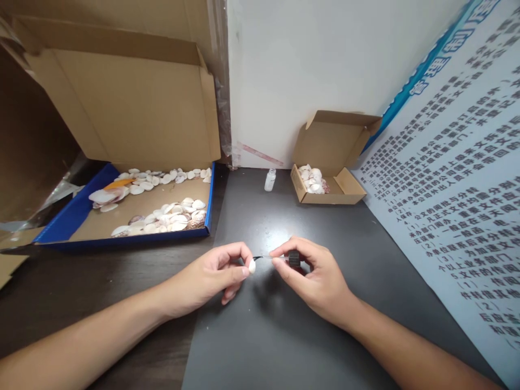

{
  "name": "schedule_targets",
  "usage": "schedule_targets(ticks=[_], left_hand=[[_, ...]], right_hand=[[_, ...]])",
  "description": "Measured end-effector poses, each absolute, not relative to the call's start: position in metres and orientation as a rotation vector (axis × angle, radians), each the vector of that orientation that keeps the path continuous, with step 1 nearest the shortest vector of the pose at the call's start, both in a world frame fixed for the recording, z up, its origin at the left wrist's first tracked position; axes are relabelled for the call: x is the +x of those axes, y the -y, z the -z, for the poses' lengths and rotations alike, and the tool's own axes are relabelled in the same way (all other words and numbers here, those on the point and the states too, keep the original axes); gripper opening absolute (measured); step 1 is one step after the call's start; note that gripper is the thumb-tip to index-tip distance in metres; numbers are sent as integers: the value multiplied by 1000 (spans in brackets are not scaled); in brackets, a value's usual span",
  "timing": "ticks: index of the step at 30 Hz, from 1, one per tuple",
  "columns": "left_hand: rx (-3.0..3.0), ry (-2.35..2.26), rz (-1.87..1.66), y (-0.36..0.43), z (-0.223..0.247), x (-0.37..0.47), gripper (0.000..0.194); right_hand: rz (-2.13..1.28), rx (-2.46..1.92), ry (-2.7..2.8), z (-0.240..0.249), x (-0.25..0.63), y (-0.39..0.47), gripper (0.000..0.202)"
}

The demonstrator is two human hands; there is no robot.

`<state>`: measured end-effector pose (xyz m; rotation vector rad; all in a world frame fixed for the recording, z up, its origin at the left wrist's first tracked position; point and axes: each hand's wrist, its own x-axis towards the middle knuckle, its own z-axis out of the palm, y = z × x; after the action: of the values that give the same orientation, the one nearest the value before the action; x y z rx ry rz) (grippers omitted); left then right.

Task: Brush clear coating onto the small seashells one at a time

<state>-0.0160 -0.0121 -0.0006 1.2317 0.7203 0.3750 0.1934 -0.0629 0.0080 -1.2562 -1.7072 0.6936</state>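
Note:
Between the thumb and fingers of my left hand [225, 271] is a small white shell [252, 266]. My right hand [314, 273] pinches the thin stem of a small brush with a black cap [294, 258]. Its dark tip [257, 258] points left and meets the shell's upper edge, or is very close to it. Both hands are above the dark grey mat [260, 346]. Beyond them, a small clear bottle [270, 180] stands uncapped near the wall.
At the left, an open blue-edged box [209, 208] holds many shells in two rows. A smaller open cardboard box [331, 199] with shells stands at the back right. A printed sheet [447, 189] slants along the right side.

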Motion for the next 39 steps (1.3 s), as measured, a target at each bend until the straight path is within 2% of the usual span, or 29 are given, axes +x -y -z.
schedule_targets(ticks=[23,31,39], left_hand=[[1036,-632,-385,9,9,-20,24],[1032,-640,-396,9,7,-20,23],[1109,-636,-375,8,8,-19,22]], right_hand=[[-847,-1193,1679,-11,194,64,7],[-860,-1315,1710,-7,194,61,8],[-842,-1188,1699,-10,194,66,6]])
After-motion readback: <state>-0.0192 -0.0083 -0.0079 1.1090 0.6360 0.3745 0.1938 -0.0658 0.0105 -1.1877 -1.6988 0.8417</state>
